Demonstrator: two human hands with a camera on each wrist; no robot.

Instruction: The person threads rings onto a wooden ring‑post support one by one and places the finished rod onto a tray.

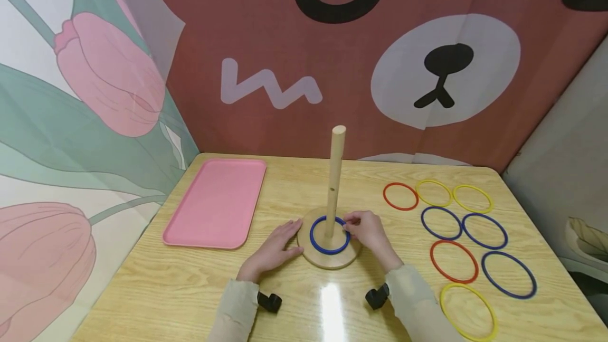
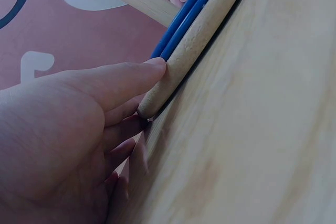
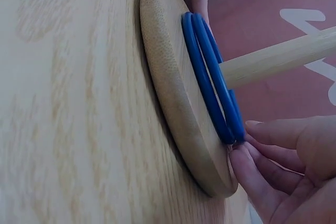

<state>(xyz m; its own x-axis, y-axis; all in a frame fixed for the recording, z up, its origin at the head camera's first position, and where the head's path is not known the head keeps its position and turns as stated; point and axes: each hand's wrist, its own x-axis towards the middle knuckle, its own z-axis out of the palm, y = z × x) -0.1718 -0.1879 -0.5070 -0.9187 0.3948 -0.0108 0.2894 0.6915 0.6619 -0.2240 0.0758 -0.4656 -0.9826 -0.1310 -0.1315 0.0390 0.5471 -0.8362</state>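
Observation:
Two blue rings (image 3: 202,82) lie stacked around the wooden peg (image 1: 335,168), low on its round wooden base (image 1: 328,263). My right hand (image 1: 368,230) pinches the rings' right edge between thumb and index finger; whether it grips one or both I cannot tell. On the opposite side, my left hand (image 1: 273,249) rests at the base's left rim, its fingers extended. The left wrist view shows the left thumb (image 2: 136,76) along the rim, its tip close to the rings. The other left fingers reach under the rim's edge, partly hidden.
Several loose rings lie flat on the table's right side: red (image 1: 454,262), yellow (image 1: 468,312) and blue (image 1: 509,275). A pink tray (image 1: 216,205) sits at the back left. Behind the table (image 1: 294,300) hangs a printed cloth (image 1: 266,136) with a bear face.

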